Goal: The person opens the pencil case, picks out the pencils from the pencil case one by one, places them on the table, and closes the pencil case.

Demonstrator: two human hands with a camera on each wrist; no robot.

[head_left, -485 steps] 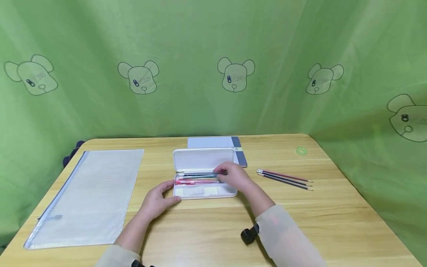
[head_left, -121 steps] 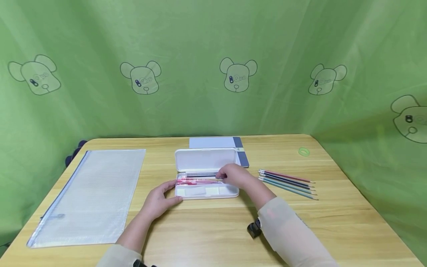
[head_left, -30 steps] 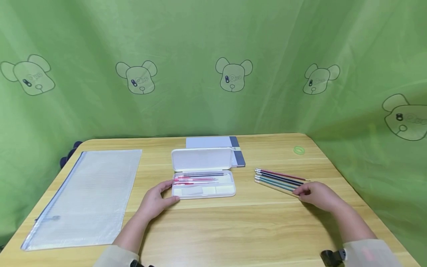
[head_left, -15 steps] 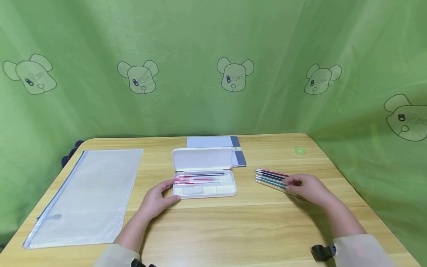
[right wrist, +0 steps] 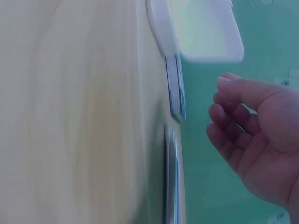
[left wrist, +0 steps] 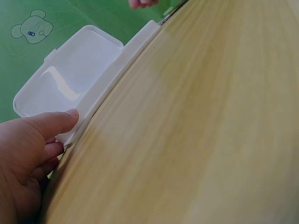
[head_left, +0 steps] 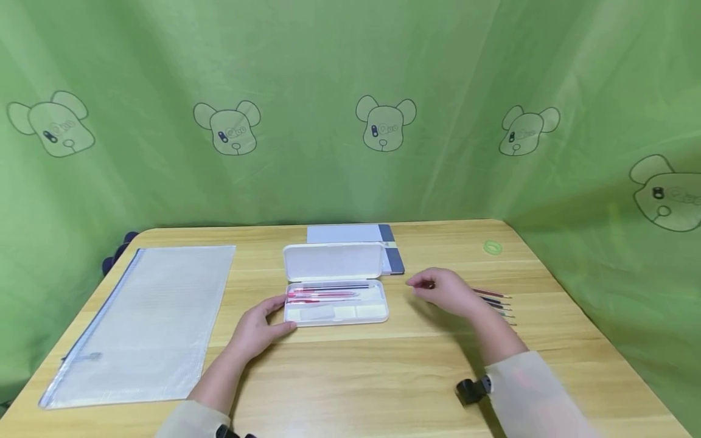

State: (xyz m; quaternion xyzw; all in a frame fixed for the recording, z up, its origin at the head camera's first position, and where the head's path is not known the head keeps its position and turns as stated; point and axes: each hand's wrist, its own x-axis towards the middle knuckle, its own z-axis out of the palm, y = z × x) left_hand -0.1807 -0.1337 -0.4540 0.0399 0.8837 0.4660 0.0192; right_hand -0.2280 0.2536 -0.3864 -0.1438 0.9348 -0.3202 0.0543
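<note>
A white pencil case stands with its lid raised near the middle of the table. Inside its tray lie a dark pen or pencil and several pink and red pens. My left hand holds the case's left end, thumb at the front corner; the left wrist view shows the thumb on its edge. My right hand hovers between the case and a row of pencils, partly hiding them. The right wrist view shows that hand empty, fingers loosely bent.
A translucent zip bag lies flat on the left. Behind the case is a notebook with a dark blue edge. A small green ring lies at the back right. A green curtain hangs behind the table.
Several pencils have moved from the case to the row on the right. Within the last second my right hand has left the pencils and moved left towards the case. My left hand stays put.
</note>
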